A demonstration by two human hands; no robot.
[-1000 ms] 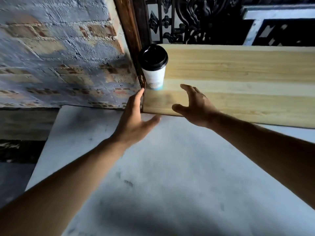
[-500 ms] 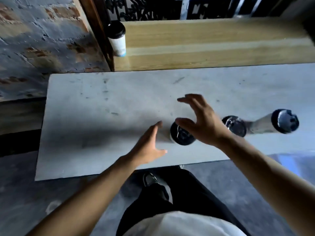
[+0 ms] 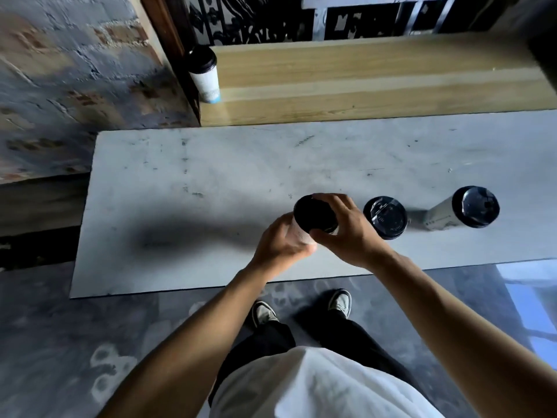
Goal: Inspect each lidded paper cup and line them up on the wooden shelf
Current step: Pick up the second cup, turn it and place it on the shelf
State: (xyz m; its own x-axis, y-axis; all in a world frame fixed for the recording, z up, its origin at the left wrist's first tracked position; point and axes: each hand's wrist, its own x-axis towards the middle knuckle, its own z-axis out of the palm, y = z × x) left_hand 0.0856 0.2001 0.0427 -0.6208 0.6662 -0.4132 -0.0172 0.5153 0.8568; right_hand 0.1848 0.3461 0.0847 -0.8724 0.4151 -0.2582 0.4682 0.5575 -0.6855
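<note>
Just right of the frame's centre, both hands close on one lidded cup (image 3: 313, 218) above the grey desk (image 3: 180, 206). The left hand (image 3: 281, 241) wraps the cup's white side from below, its grip clamped on the wall. The right hand (image 3: 346, 233) comes over from the right, thumb and fingers pinching the rim of the black lid (image 3: 312, 212). Whether the cup's base touches the desk cannot be told; the hands hide it.

Just right of the right hand stands a second cup (image 3: 385, 218), close to the knuckles, and farther right a third cup (image 3: 470, 208); both are upright on the desk, well apart from each other.

At the upper left, a fourth cup (image 3: 205, 74) stands at the left end of the wooden shelf (image 3: 361, 70), against a dark post (image 3: 168, 40) beside the brick wall (image 3: 75, 70). The rest of the shelf to its right is bare wood. A dark shadow (image 3: 180, 233) lies on the desk left of the hands.
</note>
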